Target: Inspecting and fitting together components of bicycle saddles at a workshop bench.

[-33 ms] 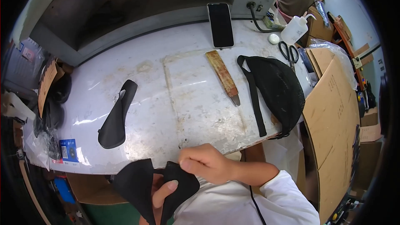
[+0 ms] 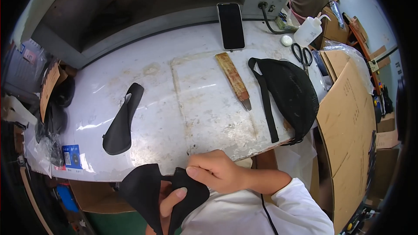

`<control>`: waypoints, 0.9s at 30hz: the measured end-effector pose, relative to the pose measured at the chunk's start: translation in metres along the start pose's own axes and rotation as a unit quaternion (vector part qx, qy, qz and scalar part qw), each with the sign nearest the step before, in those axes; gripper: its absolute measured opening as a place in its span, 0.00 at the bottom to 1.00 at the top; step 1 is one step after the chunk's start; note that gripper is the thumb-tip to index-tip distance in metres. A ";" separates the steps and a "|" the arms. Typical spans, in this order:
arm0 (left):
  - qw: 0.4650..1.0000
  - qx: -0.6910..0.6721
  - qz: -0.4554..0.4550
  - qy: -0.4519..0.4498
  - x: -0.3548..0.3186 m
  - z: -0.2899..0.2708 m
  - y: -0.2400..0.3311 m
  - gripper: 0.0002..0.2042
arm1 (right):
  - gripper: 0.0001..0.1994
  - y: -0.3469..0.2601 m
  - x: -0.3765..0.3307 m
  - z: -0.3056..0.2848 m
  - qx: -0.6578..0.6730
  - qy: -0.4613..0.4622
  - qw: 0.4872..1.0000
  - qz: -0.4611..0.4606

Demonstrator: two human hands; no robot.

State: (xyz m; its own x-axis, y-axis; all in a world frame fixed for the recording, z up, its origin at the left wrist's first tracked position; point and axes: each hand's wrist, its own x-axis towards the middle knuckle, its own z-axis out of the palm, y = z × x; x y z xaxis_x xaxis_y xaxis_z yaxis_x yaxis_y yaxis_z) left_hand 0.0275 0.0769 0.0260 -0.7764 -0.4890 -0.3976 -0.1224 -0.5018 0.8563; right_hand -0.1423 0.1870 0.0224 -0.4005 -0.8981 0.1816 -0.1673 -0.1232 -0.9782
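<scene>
At the table's near edge I hold a curved black fabric piece [image 2: 141,189] with a gap down its middle. My left hand [image 2: 172,202] grips it from below, the thumb lying across one flap and the other fingers mostly hidden behind the material. Closed in a pinch, my right hand [image 2: 217,173] has hold of the piece's upper right edge. A similar folded black piece [image 2: 122,124] lies farther off to the left. Beyond my right hand is a knife [image 2: 233,80] with a worn, wrapped handle.
On the table's right side lie a rounded black mesh item [image 2: 289,98] with a strap and black-handled scissors [image 2: 302,55]. A phone [image 2: 230,26], a white squeeze bottle [image 2: 308,31] and its round white neighbour [image 2: 286,40] are at the back. Cardboard [image 2: 346,135] borders the right edge.
</scene>
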 end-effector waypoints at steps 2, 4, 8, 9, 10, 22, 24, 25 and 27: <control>0.999 0.007 0.011 0.046 0.000 0.008 0.001 0.24 | 0.14 -0.004 0.000 -0.002 -0.013 0.003 1.000 0.002; 0.995 0.042 0.033 0.089 -0.007 0.027 0.011 0.23 | 0.15 -0.003 0.000 -0.005 -0.027 0.006 1.000 0.004; 0.988 0.103 0.115 -0.020 0.004 -0.001 -0.004 0.20 | 0.15 0.002 0.001 0.002 0.218 -0.059 0.962 0.155; 0.988 0.102 0.115 -0.021 0.007 -0.002 -0.011 0.20 | 0.16 0.002 0.000 0.008 0.291 -0.036 0.941 0.169; 0.997 -0.013 0.057 -0.051 0.009 -0.002 -0.016 0.20 | 0.16 0.000 -0.002 0.014 0.290 -0.038 0.941 0.169; 0.990 -0.113 0.036 0.076 0.013 0.003 -0.016 0.12 | 0.17 0.006 -0.013 0.007 0.133 -0.031 0.981 0.135; 0.991 -0.130 -0.008 0.022 0.015 0.004 -0.016 0.11 | 0.17 0.008 -0.016 0.017 0.228 0.021 0.962 0.150; 0.988 -0.149 0.012 0.027 0.015 0.009 -0.013 0.10 | 0.17 0.007 -0.015 0.018 0.228 0.023 0.962 0.151; 0.985 -0.168 0.029 0.029 0.015 0.010 -0.014 0.10 | 0.16 0.003 -0.013 0.018 0.351 0.003 0.905 0.240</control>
State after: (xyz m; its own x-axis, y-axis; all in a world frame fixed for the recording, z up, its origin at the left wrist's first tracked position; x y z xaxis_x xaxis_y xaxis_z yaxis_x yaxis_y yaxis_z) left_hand 0.0109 0.0837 0.0118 -0.7386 -0.5585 -0.3777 0.1396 -0.6748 0.7247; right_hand -0.1214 0.1907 0.0150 -0.2810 -0.9173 -0.2820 0.6399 0.0399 -0.7674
